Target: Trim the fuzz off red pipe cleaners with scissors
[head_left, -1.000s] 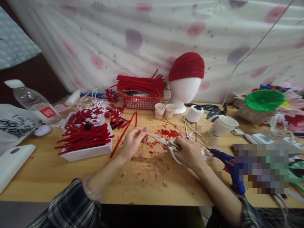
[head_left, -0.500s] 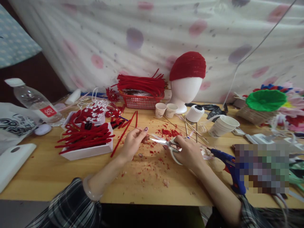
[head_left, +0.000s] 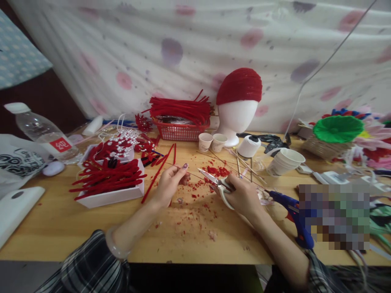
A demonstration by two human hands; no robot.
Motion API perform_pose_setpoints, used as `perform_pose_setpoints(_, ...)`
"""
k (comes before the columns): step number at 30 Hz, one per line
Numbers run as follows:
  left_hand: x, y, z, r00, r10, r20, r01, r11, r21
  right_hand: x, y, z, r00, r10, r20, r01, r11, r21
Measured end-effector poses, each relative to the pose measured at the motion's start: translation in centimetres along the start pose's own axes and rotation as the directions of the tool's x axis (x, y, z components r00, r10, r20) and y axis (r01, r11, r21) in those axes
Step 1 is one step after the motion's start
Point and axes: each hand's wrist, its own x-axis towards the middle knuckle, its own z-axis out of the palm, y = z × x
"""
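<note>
My right hand is closed round the pale handles of a pair of scissors. Their blades point left, toward my other hand, over the table. Thumb and fingers of my left hand pinch a thin brown wire, which stretches right toward the scissors. Whether the blades touch the wire I cannot tell. Red fuzz clippings lie behind and below the scissors. Left of my left hand, a white box holds red chenille stems, and a few loose red stems lie near it.
A red basket of red stems stands at the back beside a white foam head with a red cap. Paper cups and a thread cone stand in front. At right lies a blue glue gun; at far left, a bottle.
The scissors have turned so their tips point further up and away, and have drawn slightly apart from my left hand. My left hand stays nearly in place, still pinching the wire.
</note>
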Motion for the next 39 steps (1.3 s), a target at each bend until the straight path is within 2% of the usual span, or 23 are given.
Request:
perform_pose_setpoints(3,0.4,-0.1,-0.3,1.0,0.003,-0.024,-0.003,1.0,0.016,0.4,0.2,-0.4,0.988,0.151,-0.037,-0.146,0.982,0.124)
perform_pose_setpoints(4,0.5,-0.1,-0.3,0.999,0.011,-0.034,-0.011,1.0,0.022,0.6,0.3,-0.5,0.975,0.221,-0.023,-0.21,0.952,0.221)
perform_pose_setpoints(6,0.7,0.0,-0.5,0.997,0.049,-0.068,-0.047,0.999,0.025,0.9,0.5,-0.5,0.929,0.359,0.091,-0.357,0.802,0.48)
perform_pose_setpoints(8,0.8,0.3,-0.5,0.986,0.106,-0.128,-0.108,0.994,-0.013,1.1,0.7,-0.5,0.872,0.413,0.264,-0.473,0.57,0.671)
perform_pose_setpoints(9,0.8,0.5,-0.6,0.978,0.133,-0.163,-0.143,0.989,-0.05,1.2,0.7,-0.5,0.851,0.398,0.343,-0.511,0.472,0.719)
perform_pose_setpoints(11,0.8,0.9,-0.6,0.965,0.17,-0.201,-0.197,0.973,-0.122,1.2,0.6,-0.6,0.827,0.319,0.463,-0.556,0.341,0.758)
perform_pose_setpoints(14,0.4,1.9,-0.4,0.967,0.197,-0.159,-0.219,0.966,-0.137,1.2,0.1,-1.1,0.777,0.126,0.617,-0.628,0.094,0.772)
perform_pose_setpoints(17,-0.2,3.4,0.1,0.973,0.214,-0.091,-0.224,0.966,-0.128,1.0,-0.6,-1.4,0.712,-0.072,0.698,-0.701,-0.136,0.7)
perform_pose_setpoints(21,-0.5,5.7,1.6,0.969,0.248,-0.022,-0.248,0.961,-0.123,0.5,-1.5,-0.4,0.64,-0.253,0.726,-0.758,-0.364,0.541)
perform_pose_setpoints(23,-0.5,6.7,2.6,0.968,0.252,0.007,-0.25,0.963,-0.103,0.3,-1.8,0.3,0.604,-0.319,0.73,-0.778,-0.434,0.454)
perform_pose_setpoints(25,-0.3,7.4,3.8,0.972,0.229,0.055,-0.226,0.973,-0.048,0.1,-1.9,0.8,0.594,-0.351,0.724,-0.771,-0.505,0.388)
perform_pose_setpoints(29,0.6,7.4,6.9,0.981,0.055,0.185,-0.073,0.993,0.094,-0.1,-2.0,1.7,0.595,-0.378,0.709,-0.737,-0.609,0.294)
perform_pose_setpoints(32,1.7,6.1,9.8,0.959,-0.138,0.248,0.078,0.968,0.237,-0.3,-2.0,2.5,0.592,-0.395,0.702,-0.728,-0.637,0.256)
perform_pose_setpoints(36,3.7,3.3,13.3,0.945,-0.213,0.249,0.121,0.933,0.34,-0.7,-2.1,3.6,0.553,-0.436,0.71,-0.763,-0.608,0.22)
perform_pose_setpoints(39,4.9,1.8,14.6,0.925,-0.268,0.269,0.12,0.879,0.462,-0.9,-2.1,3.8,0.547,-0.437,0.714,-0.768,-0.6,0.222)
